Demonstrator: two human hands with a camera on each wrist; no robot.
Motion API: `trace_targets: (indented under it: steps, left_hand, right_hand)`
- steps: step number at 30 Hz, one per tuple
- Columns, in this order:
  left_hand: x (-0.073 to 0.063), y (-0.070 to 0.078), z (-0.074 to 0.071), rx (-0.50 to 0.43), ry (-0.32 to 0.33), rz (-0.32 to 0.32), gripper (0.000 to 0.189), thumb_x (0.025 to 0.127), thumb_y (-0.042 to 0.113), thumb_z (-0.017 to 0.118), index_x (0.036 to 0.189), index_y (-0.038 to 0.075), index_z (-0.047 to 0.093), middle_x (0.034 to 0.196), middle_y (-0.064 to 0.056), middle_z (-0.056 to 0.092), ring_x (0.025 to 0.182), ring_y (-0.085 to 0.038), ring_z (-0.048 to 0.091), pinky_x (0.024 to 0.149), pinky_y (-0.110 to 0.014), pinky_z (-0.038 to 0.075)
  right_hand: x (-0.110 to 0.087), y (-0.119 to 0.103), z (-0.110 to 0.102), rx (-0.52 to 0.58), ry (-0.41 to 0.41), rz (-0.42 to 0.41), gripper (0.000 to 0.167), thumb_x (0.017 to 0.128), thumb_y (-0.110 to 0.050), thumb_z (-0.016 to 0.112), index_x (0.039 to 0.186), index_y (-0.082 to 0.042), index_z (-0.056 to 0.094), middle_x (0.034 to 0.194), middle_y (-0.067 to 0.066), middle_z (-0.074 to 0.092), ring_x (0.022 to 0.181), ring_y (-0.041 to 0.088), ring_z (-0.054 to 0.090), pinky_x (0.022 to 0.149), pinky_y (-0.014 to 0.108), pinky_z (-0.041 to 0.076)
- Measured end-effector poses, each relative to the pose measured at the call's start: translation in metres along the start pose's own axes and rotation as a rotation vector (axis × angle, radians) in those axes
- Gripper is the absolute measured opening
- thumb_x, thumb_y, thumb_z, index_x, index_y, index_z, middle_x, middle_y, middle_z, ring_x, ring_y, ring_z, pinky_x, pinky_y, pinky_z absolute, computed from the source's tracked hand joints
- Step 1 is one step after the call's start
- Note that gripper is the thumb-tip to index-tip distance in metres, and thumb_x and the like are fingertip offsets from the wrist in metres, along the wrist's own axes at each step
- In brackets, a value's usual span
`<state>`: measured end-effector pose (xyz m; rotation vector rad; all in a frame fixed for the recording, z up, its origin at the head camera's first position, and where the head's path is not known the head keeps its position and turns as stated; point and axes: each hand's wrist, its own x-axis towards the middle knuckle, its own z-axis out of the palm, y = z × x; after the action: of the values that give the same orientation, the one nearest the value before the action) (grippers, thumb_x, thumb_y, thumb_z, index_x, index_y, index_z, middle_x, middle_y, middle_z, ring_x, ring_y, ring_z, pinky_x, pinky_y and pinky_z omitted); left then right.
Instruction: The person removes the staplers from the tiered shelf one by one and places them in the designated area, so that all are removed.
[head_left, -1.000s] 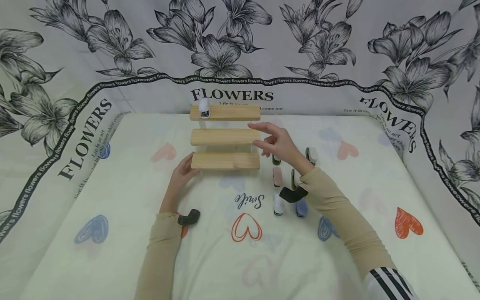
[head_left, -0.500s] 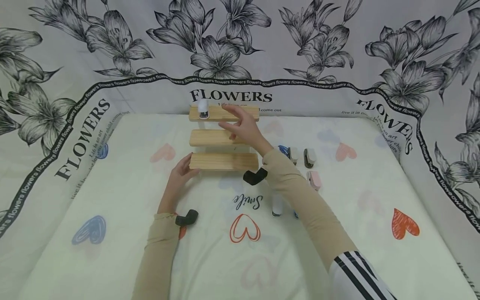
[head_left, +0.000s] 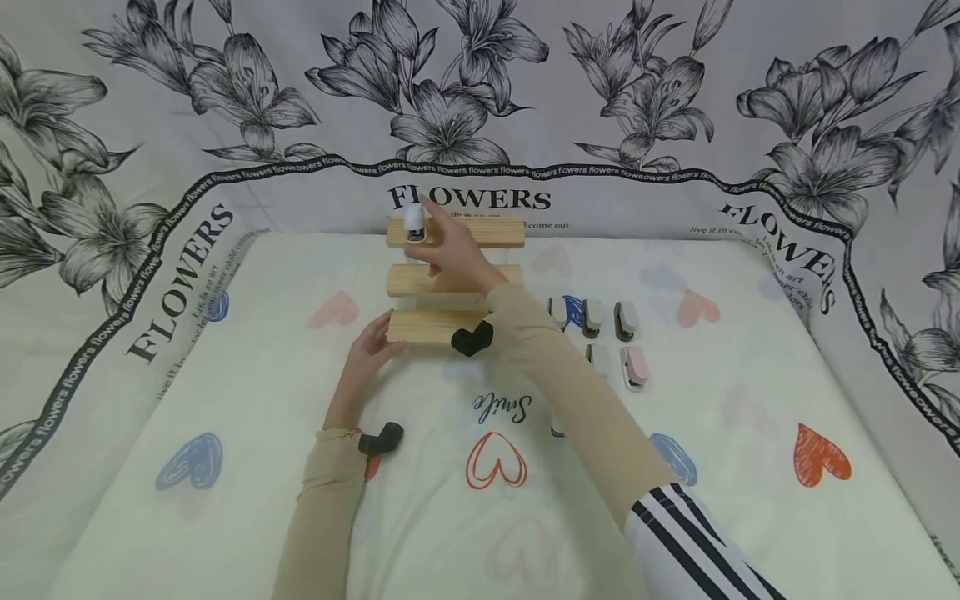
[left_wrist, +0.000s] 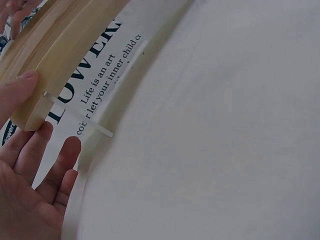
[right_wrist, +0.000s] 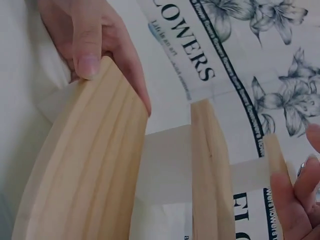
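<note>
A three-tier display rack has a wooden bottom plank (head_left: 431, 327), middle plank (head_left: 454, 280) and top plank (head_left: 487, 232), joined by clear side panels. My left hand (head_left: 369, 348) grips the left end of the bottom plank. In the left wrist view its thumb (left_wrist: 25, 85) presses the wood while fingers reach around beneath. On the left part of the top plank stands a small white stapler (head_left: 415, 223) with a dark base. My right hand (head_left: 454, 250) reaches over the rack, its spread index finger and thumb on either side of the stapler.
Several more small staplers lie on the heart-print cloth to the right, among them a pink stapler (head_left: 635, 367) and a grey-white stapler (head_left: 626, 321). My right forearm (head_left: 570, 400) partly covers this group. A flower-print cloth (head_left: 637, 196) rises behind the rack.
My right hand has moved left and up, from the rack's right end to the white stapler on the top plank. The left hand keeps its grip on the bottom plank.
</note>
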<state>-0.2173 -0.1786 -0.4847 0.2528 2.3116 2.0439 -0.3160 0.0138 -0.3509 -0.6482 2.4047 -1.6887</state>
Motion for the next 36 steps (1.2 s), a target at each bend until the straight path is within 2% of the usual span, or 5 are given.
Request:
trace_targets:
  steps: [5,12,19,28,36]
  left_hand:
    - [0.002,-0.002,0.004,0.009,-0.023,0.062,0.063,0.085,0.005,0.061,0.138,0.0,0.028,0.136,-0.018,0.036,0.108,-0.028,0.048,0.084,-0.024,0.042]
    - [0.0,-0.001,0.005,0.0,-0.015,0.033,0.065,0.085,0.009,0.062,0.139,0.002,0.028,0.137,-0.016,0.035,0.102,-0.021,0.051,0.083,-0.024,0.042]
    - [0.0,-0.001,0.006,0.001,0.001,0.008,0.066,0.084,0.012,0.063,0.139,0.003,0.028,0.138,-0.016,0.034,0.11,-0.029,0.047,0.086,-0.026,0.041]
    - [0.0,0.003,0.003,-0.013,-0.005,-0.011,0.064,0.085,0.009,0.061,0.14,0.005,0.027,0.138,-0.015,0.034,0.113,-0.031,0.044,0.086,-0.023,0.04]
    - [-0.001,0.005,0.002,-0.012,-0.007,0.023,0.064,0.085,0.006,0.061,0.139,0.001,0.027,0.137,-0.017,0.034,0.117,-0.034,0.04,0.09,-0.026,0.038]
  right_hand:
    - [-0.001,0.006,0.005,-0.055,0.027,-0.033,0.067,0.082,-0.02,0.067,0.139,-0.025,0.033,0.144,-0.002,0.023,0.046,0.02,0.05,0.048,0.028,0.048]
    - [-0.004,0.002,0.008,-0.075,0.096,-0.036,0.047,0.085,-0.015,0.062,0.129,-0.019,0.043,0.107,0.009,0.053,0.047,0.02,0.052,0.047,0.028,0.048]
    - [-0.005,0.002,0.006,-0.074,0.101,-0.052,0.032,0.09,-0.01,0.055,0.12,-0.013,0.042,0.114,0.013,0.049,0.047,0.02,0.051,0.047,0.029,0.048]
    - [-0.014,0.001,0.001,-0.151,0.07,-0.058,0.044,0.089,-0.011,0.057,0.13,-0.015,0.041,0.124,0.011,0.049,0.054,0.02,0.055,0.048,0.028,0.047]
    - [-0.011,0.003,-0.002,-0.103,0.146,-0.049,0.034,0.086,-0.013,0.06,0.118,-0.013,0.051,0.125,0.005,0.05,0.046,0.019,0.051,0.048,0.027,0.048]
